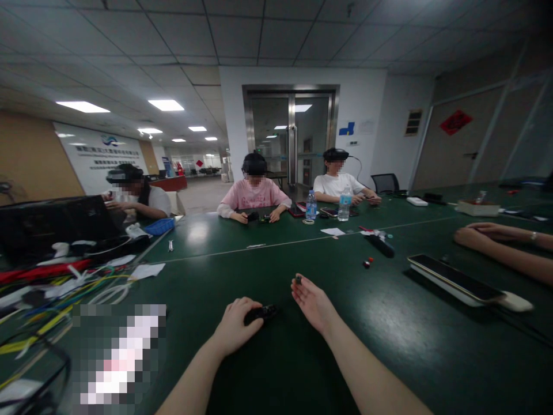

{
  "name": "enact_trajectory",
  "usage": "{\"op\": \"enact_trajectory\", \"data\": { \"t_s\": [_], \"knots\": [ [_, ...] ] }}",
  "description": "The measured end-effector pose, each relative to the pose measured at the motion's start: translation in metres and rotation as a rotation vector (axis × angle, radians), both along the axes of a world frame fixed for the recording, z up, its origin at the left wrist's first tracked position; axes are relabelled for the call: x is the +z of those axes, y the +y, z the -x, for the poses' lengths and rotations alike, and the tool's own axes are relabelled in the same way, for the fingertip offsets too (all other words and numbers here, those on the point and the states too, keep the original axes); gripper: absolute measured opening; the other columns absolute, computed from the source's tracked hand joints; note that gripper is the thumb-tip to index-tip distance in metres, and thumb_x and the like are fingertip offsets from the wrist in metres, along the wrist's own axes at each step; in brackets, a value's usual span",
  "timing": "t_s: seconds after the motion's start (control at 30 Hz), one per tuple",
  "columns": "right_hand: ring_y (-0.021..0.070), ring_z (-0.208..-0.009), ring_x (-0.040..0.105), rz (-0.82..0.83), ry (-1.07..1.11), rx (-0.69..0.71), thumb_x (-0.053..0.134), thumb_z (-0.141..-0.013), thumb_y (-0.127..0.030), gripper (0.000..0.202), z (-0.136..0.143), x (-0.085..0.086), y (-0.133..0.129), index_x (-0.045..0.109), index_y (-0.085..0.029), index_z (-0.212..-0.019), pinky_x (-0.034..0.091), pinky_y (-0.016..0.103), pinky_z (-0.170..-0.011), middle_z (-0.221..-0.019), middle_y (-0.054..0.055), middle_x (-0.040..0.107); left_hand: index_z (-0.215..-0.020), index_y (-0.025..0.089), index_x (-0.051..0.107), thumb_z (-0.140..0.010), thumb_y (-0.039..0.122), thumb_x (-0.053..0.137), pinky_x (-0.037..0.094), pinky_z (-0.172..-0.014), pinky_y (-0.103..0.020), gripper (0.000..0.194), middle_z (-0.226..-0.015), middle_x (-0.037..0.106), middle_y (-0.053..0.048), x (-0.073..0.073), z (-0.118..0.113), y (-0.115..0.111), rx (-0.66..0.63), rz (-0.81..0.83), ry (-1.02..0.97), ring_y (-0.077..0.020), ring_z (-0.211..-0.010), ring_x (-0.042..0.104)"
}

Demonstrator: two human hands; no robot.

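On the dark green table (242, 369), my left hand (235, 327) is closed around the near end of a small black object with buttons or markings on top (265, 312). It looks like a remote or a small device, but its kind is unclear. To its right, my right hand (314, 305) is raised a little above the table with the palm turned up. Its thumb and fingertips pinch a tiny dark piece (298, 279), too small to name. The two hands are apart, and the black object lies between them, nearer the left.
Cables (108, 294) and a pixelated bright object (125, 357) lie at left. At right are a phone (458, 276) on a white base and a co-worker's hands (479, 235). Small red-black bits (367, 264) and water bottles (344, 206) stand farther back, before seated people.
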State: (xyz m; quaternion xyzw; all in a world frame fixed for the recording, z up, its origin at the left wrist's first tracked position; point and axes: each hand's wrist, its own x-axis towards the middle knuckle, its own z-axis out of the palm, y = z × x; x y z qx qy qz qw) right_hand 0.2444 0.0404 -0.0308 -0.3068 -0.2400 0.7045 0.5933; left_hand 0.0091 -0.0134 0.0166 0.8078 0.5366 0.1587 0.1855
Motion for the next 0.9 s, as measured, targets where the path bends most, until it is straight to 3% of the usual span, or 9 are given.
{"op": "enact_trajectory", "data": {
  "t_s": [0.17, 0.9],
  "knots": [
    [0.0158, -0.093, 0.063, 0.026, 0.066, 0.007, 0.065, -0.075, -0.025, 0.022, 0.0005, 0.0016, -0.0002, 0.063, -0.022, -0.097, 0.05, 0.029, -0.083, -0.093, 0.002, 0.069, -0.115, 0.028, 0.056, -0.084, 0.047, 0.047, 0.032, -0.096, -0.038, 0.038, -0.114, 0.056, -0.002, 0.0003, 0.0001, 0.0, -0.002, -0.002, -0.019, -0.0232, -0.108, 0.047],
    [0.0162, -0.095, 0.061, 0.008, 0.051, 0.018, 0.068, -0.072, -0.026, 0.029, 0.0008, 0.0033, -0.0029, 0.063, -0.021, -0.1, 0.048, 0.029, -0.087, -0.097, 0.003, 0.067, -0.115, 0.028, 0.056, -0.084, 0.05, 0.046, 0.033, -0.094, -0.037, 0.039, -0.114, 0.056, -0.002, -0.0027, 0.0016, 0.0018, -0.006, -0.002, -0.028, -0.0231, -0.107, 0.047]
  ]
}}
